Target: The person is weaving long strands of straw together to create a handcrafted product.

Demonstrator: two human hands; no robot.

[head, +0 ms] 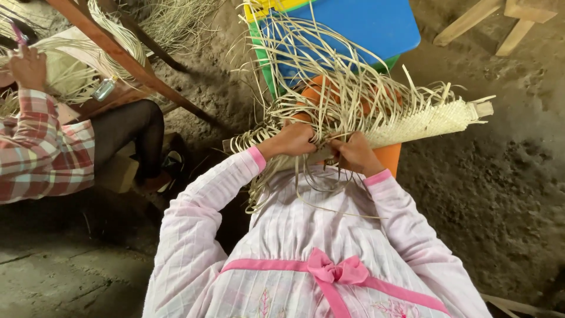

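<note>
Here, both hands work at the near edge of a woven straw mat (421,122), a pale roll of plaited strips lying crosswise before the person, its finished end reaching toward the right and ending in a stub of wood. The left hand (292,140) is closed over a bunch of loose straw strips (329,76) at the mat's unwoven end, knuckles up. The right hand (353,152) sits just beside it, fingers pinched on strips at the mat's edge; the two hands nearly touch. Loose strips fan upward and outward from the weave, and a few hang down over the person's pink-and-white dress (318,235). The mat rests across an orange stool (388,156), partly hidden under the straw. Beyond it stands a blue plastic stool (365,23) with a green and yellow edge. At the left, another person in a plaid sleeve (35,147) raises a hand (26,68) among more straw beside a slanting wooden beam (118,56). The ground is bare earth (500,188).
</note>
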